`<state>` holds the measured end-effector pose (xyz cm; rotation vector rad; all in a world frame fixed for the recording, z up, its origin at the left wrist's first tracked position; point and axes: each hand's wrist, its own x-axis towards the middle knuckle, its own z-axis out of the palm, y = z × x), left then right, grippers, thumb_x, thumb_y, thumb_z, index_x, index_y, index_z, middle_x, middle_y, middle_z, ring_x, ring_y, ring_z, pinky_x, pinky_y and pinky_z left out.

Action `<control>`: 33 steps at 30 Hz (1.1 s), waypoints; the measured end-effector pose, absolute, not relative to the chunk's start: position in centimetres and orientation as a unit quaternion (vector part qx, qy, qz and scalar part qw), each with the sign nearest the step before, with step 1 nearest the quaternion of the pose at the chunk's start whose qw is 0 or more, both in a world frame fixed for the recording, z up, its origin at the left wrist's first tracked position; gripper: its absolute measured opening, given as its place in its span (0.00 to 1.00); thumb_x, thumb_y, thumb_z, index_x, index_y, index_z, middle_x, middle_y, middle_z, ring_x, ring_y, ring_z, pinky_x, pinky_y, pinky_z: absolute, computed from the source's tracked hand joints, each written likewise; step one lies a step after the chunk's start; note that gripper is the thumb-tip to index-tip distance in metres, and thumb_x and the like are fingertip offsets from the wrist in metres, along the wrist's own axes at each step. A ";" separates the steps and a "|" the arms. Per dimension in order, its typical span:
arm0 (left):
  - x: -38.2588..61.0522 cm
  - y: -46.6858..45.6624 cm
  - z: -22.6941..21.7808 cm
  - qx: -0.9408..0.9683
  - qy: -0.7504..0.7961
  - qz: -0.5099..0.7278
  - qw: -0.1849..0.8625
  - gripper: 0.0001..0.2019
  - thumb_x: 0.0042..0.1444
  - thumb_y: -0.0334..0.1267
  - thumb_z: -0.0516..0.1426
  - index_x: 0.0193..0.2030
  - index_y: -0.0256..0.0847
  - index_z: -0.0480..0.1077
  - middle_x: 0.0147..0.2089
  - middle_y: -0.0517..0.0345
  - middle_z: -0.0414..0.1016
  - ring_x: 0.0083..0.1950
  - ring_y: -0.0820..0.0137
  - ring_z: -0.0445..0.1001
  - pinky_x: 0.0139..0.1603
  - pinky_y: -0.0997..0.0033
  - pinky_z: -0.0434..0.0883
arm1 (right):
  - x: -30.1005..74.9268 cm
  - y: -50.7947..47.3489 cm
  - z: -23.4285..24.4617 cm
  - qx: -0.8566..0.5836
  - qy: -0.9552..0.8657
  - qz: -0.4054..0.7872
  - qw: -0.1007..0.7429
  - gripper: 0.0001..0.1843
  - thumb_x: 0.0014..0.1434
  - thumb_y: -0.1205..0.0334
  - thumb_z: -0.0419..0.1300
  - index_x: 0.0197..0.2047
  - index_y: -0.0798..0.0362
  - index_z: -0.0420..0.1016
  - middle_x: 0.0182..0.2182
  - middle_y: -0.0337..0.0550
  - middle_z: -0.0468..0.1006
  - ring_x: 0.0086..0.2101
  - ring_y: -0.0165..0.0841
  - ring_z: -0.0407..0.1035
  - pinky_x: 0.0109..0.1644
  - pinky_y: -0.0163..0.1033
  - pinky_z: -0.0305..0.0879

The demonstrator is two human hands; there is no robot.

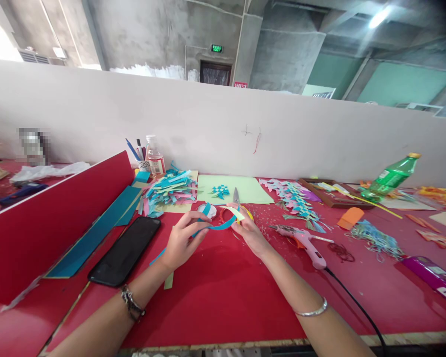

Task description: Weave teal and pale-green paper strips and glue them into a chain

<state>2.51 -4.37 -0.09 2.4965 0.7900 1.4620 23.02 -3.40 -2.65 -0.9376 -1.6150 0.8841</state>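
Note:
Between my two hands runs a curved blue paper strip [222, 226] above the red table. My left hand [184, 238] pinches it, and a blue end trails below that hand. My right hand [253, 235] is closed on the strip's other side, where a pale yellow-green paper strip [235, 213] also shows at the fingertips. Just behind the right hand lie scissors [236, 195], blades pointing away, handles partly covered. A small woven blue-and-green paper piece [220, 191] rests on the light green sheet [250, 187]. Another pale green strip [168, 280] lies below my left wrist.
A black phone [125, 252] and a heap of cut strips [171, 191] are on the left. To the right are a pink glue gun [305, 243] with its cord, woven paper chains [297, 201], a tilted green bottle [390, 177] and a purple power strip [433, 277].

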 end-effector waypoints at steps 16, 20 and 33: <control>3.0 -4.1 -0.6 0.787 0.315 0.511 0.146 0.07 0.55 0.33 0.49 0.35 0.39 0.68 0.38 0.53 0.68 0.42 0.69 0.67 0.43 0.69 0.66 | 22.0 -4.4 -1.6 -0.307 -0.609 0.517 0.517 0.15 0.53 0.48 0.50 0.28 0.52 0.67 0.27 0.40 0.70 0.35 0.32 0.65 0.46 0.41 0.58; 3.1 -3.6 -1.1 0.759 0.347 0.516 0.193 0.08 0.55 0.36 0.49 0.35 0.40 0.68 0.38 0.54 0.70 0.42 0.69 0.68 0.44 0.68 0.66 | 21.8 -4.5 -1.5 -0.314 -0.610 0.519 0.511 0.17 0.55 0.49 0.49 0.23 0.53 0.64 0.21 0.37 0.65 0.26 0.28 0.62 0.36 0.37 0.60; 3.6 -3.5 -1.0 0.723 0.342 0.499 0.333 0.11 0.53 0.39 0.51 0.24 0.38 0.68 0.32 0.55 0.70 0.39 0.70 0.69 0.43 0.70 0.66 | 21.2 -5.4 -0.9 -0.354 -0.607 0.553 0.448 0.21 0.57 0.47 0.44 0.24 0.55 0.64 0.11 0.32 0.62 0.10 0.19 0.46 0.13 0.28 0.38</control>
